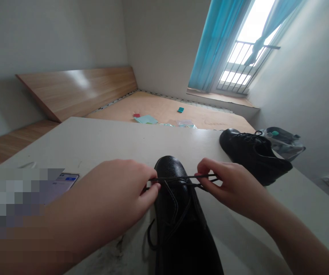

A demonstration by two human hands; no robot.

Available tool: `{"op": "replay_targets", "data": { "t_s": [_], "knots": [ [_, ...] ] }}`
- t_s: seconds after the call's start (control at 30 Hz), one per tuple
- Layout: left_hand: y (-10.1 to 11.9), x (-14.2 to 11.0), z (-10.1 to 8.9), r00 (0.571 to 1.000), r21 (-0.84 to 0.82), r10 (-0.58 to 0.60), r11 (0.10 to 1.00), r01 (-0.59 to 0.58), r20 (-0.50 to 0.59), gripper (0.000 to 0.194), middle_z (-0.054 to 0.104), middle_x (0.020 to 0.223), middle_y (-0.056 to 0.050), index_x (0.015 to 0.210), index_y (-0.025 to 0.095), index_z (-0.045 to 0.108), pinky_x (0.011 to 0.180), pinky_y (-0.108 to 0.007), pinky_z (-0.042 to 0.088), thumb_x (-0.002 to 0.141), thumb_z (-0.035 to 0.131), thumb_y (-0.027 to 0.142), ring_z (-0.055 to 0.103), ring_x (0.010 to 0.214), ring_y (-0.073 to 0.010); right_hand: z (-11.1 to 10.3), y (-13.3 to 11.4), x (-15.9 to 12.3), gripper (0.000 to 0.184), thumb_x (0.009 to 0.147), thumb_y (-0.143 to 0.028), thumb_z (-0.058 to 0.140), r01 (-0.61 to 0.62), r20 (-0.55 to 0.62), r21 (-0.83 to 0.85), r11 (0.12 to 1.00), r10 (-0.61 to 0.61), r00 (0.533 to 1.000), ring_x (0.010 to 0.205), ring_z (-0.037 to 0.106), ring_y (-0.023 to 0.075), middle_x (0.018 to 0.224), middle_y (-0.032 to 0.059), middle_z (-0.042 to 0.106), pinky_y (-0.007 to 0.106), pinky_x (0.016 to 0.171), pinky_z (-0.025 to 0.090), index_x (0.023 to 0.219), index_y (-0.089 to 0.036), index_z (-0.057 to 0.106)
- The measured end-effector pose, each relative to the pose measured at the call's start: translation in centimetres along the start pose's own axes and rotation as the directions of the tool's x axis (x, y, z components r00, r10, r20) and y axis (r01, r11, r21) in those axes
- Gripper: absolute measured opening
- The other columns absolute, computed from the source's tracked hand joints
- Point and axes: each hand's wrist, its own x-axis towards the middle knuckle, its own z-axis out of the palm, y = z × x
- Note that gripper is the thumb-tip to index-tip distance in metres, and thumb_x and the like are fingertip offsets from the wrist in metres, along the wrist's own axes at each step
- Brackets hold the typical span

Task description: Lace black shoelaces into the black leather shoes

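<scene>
Daylight glares through the window ahead of my right grip; soft light reaches the desk, walls bow at the edges, and blocky pixelation sits left of my left grip.

Beyond my white tabletop, a second black leather lace-up shoe sits near the far edge, a smartphone lies at left, and turquoise curtains hang beside a bright, barred window above a pale wooden bed base.

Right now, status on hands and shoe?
Left hand and right hand pinching black lace across black leather shoe. Second shoe beyond, apart from the hands.
</scene>
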Motion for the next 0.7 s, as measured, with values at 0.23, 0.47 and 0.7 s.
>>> {"op": "replay_targets", "data": {
  "t_s": [0.23,0.47,0.7],
  "knots": [
    [0.5,0.0,-1.5,0.989,0.009,0.053,0.999,-0.053,-0.134,0.037,0.063,0.067,-0.001,0.066,0.023,0.061,0.054,-0.031,0.035,0.09,0.044,0.045,0.056,0.062,-0.0195,-0.6,1.8,0.2,0.041,0.086,-0.044,0.064,-0.04,-0.013,0.688,0.725,0.067,0.998,0.051,0.031,0.0122,0.053,-0.0038,0.037,0.027,0.047,0.028,0.056,-0.021,0.052],
    [0.4,0.0,-2.0,0.949,-0.453,-0.062,0.887,-0.09,-0.31,0.033,0.068,0.079,0.006,0.074,0.026,0.066,0.067,-0.024,0.046,0.093,0.045,0.044,0.063,0.078,-0.0155,-1.9,0.6,0.8,0.052,0.084,-0.04,0.066,0.091,-0.141,0.98,0.176,0.3,0.943,0.077,0.056,0.018,0.062,-0.0006,0.044,0.03,0.071,0.052,0.052,-0.021,0.029],
    [0.9,-0.1,-1.2,0.985,-0.317,0.036,0.944,-0.089,-0.169,0.039,0.052,0.056,0.005,0.065,0.021,0.048,0.044,-0.024,0.032,0.094,0.04,0.047,0.048,0.049,-0.0116,-1.6,0.6,0.2,0.036,0.095,-0.051,0.048,-0.118,0.068,0.85,0.514,0.115,0.991,0.043,0.022,0.0088,0.058,-0.0059,0.038,0.023,0.039,0.02,0.072,-0.023,0.048]
  ]
}}
